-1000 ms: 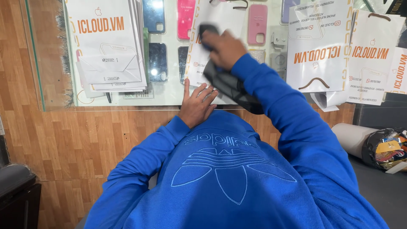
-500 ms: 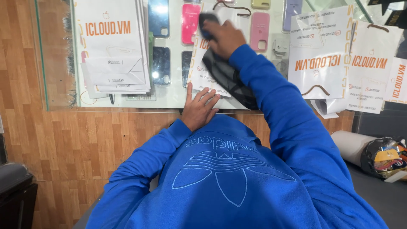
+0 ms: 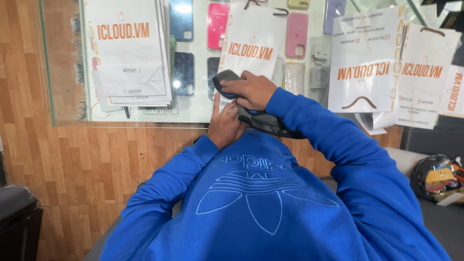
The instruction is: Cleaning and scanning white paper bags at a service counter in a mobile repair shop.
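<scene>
Right hand (image 3: pixel 252 91) closed around a dark cloth (image 3: pixel 226 79), pressing it on the glass counter (image 3: pixel 193 108). Left hand (image 3: pixel 223 125) lies just below the grip, fingers loose, index finger extended on the glass, holding nothing. White paper bag (image 3: pixel 251 46) directly above the cloth.

A bright blue sweatshirt (image 3: pixel 261 203) with tone-on-tone stitching, a dark grey cloth (image 3: pixel 227 79), white paper bags (image 3: pixel 362 72) lettered in orange, pink phone cases (image 3: pixel 218 19), brown wood-grain panelling (image 3: pixel 43 159).
</scene>
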